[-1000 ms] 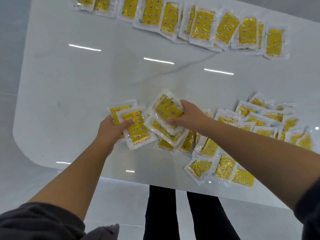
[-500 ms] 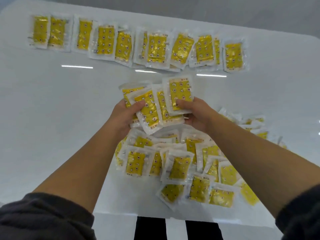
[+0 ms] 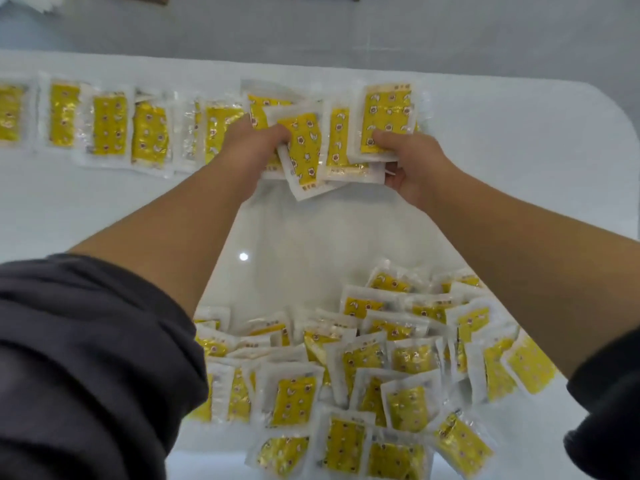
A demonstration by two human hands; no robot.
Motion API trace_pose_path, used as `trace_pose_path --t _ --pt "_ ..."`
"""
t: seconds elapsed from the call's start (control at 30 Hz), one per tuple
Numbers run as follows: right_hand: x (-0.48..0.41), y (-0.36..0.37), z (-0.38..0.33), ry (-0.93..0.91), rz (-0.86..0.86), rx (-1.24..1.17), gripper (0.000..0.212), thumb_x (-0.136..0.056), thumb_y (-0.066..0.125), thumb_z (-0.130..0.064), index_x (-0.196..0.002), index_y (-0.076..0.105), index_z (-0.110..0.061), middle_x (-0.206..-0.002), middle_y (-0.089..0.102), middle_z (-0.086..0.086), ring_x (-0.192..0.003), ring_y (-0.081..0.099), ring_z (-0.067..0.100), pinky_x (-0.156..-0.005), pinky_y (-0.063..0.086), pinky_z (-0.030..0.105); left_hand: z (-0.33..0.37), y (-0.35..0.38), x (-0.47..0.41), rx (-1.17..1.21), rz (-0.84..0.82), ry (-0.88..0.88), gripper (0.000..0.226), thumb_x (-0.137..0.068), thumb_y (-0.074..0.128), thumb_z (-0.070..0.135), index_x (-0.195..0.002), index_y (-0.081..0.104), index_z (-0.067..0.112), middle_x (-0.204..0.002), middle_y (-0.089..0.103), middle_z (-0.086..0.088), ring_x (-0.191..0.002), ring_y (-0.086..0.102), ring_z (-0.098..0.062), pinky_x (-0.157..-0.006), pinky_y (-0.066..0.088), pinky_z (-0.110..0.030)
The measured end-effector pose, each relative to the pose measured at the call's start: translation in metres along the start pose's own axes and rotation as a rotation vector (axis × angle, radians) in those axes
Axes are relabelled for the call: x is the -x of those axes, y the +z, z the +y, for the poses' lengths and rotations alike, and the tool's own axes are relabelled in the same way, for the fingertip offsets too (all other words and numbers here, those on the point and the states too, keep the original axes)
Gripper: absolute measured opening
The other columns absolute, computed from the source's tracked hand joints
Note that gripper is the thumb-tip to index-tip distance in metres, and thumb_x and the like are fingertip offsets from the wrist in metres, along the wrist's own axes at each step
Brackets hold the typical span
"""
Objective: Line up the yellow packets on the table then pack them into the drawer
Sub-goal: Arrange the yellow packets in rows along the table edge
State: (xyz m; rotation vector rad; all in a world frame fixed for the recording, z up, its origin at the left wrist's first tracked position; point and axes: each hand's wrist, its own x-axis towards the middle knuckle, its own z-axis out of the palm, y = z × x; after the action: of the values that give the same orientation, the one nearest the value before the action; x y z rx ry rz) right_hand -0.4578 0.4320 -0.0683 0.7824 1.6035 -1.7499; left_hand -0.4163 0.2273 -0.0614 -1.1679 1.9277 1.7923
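Yellow packets (image 3: 304,150) are being held in a fan by both hands over the far side of the white table (image 3: 104,209), just in front of the lined-up ones. Each packet is a clear, white-edged pouch holding a yellow sheet printed with small figures. The left hand (image 3: 254,140) is gripping the fan at its left side, thumb curling over a packet whose top is leaning a little to the left. The right hand (image 3: 412,164) is pinching the rightmost packet (image 3: 386,121) by its bottom edge, thumb on top and fingers underneath; its long axis is pointing away from the person.

A row of packets (image 3: 110,126) is lying along the table's far edge, overlapping side by side, their long axes also running away from the person. A loose pile (image 3: 363,375) is lying at the near edge between the 2 forearms, with its packets pointing in many directions. Dark sleeves (image 3: 86,358) are covering both upper arms.
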Motion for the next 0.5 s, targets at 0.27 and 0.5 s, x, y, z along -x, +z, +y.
trace_pose_path --t 0.27,0.5 --pt "-0.026 -0.015 -0.012 -0.095 0.101 0.122 0.017 -0.084 0.071 -0.009 -0.098 0.066 -0.016 -0.098 0.073 0.006 -0.085 0.072 0.023 -0.074 0.06 0.044 0.011 0.03 -0.029 -0.25 0.172 0.144 0.036 -0.079 0.075 0.028 -0.109 0.06 0.017 -0.106 0.065 0.001 -0.093 0.064 -0.016 -0.075 0.053 -0.029" --pt "-0.027 -0.035 -0.018 -0.269 0.329 0.468 0.025 -0.076 0.064 -0.024 -0.061 0.044 -0.02 -0.074 0.057 0.004 -0.074 0.063 0.024 -0.076 0.058 0.047 0.014 0.009 -0.029 -0.478 0.416 0.201 0.032 -0.091 0.057 0.04 -0.104 0.052 0.011 -0.105 0.054 -0.004 -0.093 0.051 -0.021 -0.077 0.041 -0.03"
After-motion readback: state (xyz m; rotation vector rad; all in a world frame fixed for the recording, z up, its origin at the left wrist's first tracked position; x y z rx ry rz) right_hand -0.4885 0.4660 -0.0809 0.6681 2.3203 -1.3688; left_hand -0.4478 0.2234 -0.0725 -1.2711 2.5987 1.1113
